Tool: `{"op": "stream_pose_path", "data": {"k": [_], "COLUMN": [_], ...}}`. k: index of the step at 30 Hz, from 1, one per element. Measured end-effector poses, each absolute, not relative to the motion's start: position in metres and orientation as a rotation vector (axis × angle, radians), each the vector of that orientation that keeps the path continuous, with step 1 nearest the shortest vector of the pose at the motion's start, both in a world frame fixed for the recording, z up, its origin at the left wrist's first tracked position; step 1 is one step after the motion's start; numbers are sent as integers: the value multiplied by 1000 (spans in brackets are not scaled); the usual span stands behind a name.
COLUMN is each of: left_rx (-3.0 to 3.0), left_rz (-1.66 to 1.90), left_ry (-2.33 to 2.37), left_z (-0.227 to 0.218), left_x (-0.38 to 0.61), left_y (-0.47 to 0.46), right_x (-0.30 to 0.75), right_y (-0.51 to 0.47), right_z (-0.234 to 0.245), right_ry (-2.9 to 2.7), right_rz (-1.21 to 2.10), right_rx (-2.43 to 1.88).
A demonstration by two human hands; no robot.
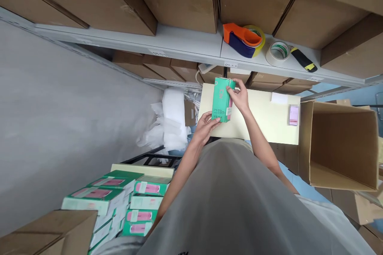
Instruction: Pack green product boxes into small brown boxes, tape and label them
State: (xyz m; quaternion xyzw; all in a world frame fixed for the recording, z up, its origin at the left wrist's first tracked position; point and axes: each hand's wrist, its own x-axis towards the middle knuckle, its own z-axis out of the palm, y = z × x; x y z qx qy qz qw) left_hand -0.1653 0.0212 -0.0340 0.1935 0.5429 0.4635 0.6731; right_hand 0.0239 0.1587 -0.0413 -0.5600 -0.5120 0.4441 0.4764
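A tall green product box [222,100] stands upright over a pale yellow table [263,117]. My left hand [206,126] grips its lower end with the fingers curled round the bottom corner. My right hand [240,95] pinches the box's top right edge. Both hands hold the same box, a little above the tabletop.
An open empty cardboard carton [341,145] lies on its side at the right. Stacked green and pink boxes [119,203] sit at lower left. On the grey shelf [179,42] are a tape dispenser [243,40], a tape roll [279,52] and a box cutter [303,59]. White packing foam [169,121] lies left of the table.
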Motion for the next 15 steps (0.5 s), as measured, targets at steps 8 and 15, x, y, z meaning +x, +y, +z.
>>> {"op": "stream_pose_path", "data": {"k": [8, 15], "left_rx": [333, 568], "left_rz": [920, 1041], "left_ry": [1123, 1348], "left_z": [-34, -46], "left_x": [-179, -161], "left_y": [13, 14], "right_x": [25, 13], "right_y": [145, 138], "right_z": [-39, -32], "right_ry": [-1090, -1264], "right_rz": [1360, 1315], "right_rx": [-1235, -1310]}}
